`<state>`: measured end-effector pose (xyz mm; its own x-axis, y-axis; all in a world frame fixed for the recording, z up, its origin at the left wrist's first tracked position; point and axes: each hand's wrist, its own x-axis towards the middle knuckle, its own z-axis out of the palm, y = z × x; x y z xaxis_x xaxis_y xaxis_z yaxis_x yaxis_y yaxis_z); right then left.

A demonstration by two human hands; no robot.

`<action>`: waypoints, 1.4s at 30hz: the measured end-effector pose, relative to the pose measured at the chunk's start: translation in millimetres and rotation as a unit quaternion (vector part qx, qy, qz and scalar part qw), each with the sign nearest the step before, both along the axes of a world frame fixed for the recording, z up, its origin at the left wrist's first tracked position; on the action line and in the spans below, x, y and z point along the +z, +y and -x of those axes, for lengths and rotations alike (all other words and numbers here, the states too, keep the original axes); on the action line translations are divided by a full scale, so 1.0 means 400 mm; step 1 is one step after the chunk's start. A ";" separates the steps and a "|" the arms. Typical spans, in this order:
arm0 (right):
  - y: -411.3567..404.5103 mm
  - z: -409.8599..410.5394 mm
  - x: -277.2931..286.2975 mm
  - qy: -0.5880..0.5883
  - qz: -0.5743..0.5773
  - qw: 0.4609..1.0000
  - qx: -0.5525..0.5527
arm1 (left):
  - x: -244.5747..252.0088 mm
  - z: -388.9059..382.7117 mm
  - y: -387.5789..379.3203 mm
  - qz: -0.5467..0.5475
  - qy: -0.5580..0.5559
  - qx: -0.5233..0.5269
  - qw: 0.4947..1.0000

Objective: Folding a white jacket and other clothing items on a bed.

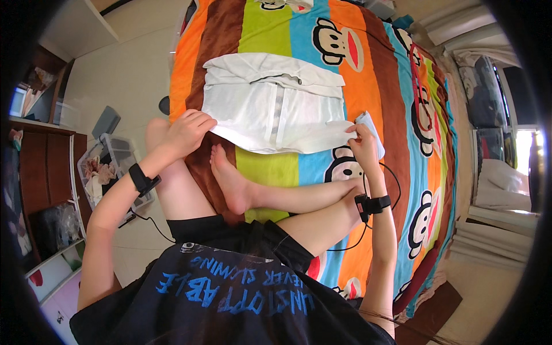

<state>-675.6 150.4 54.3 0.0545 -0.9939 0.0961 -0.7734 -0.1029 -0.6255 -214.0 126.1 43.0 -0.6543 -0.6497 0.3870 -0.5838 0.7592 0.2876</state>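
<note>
A thin white garment (241, 103) lies spread on a striped blanket printed with monkey faces (267, 39). Its far part is folded over towards me, and a dark-edged opening shows in that fold. My left hand (192, 129) pinches the near left corner between thumb and fingers. At the near right corner, my right hand (363, 140) grips the bunched edge. A pale blue folded item (374, 129) lies just beyond my right hand, partly hidden by it. Both wrists wear black straps with small devices and cables.
My bare foot (230, 181) and bent legs rest close to the garment's near edge. On the floor at left stands a clear plastic bin (123, 151) with clothes, beside a grey box (106, 122). A red strap (417, 86) lies on the blanket's right side.
</note>
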 end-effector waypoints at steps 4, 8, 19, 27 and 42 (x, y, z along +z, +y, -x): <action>-0.085 0.022 -0.012 -0.061 0.048 0.997 -0.014 | 0.022 -0.003 -0.095 -0.068 0.029 0.013 0.997; -0.211 0.061 -0.035 -0.210 -0.049 0.973 -0.080 | -0.010 -0.016 -0.261 -0.151 0.076 0.063 0.984; -0.545 0.077 -0.308 -0.300 -0.088 0.926 -0.210 | -0.264 -0.036 -0.662 -0.393 0.120 0.135 0.902; -0.593 0.120 -0.387 -0.286 -0.064 0.926 -0.237 | -0.366 -0.065 -0.697 -0.512 0.175 0.192 0.819; -0.468 -0.251 -0.244 0.196 0.163 0.963 0.083 | -0.242 0.318 -0.431 -0.044 -0.083 0.055 0.994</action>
<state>-575.3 -36.7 -43.3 0.3056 -0.8886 0.3419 -0.8995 -0.3872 -0.2024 -341.3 -46.3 -53.7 -0.6269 -0.7481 0.2177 -0.7074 0.6636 0.2432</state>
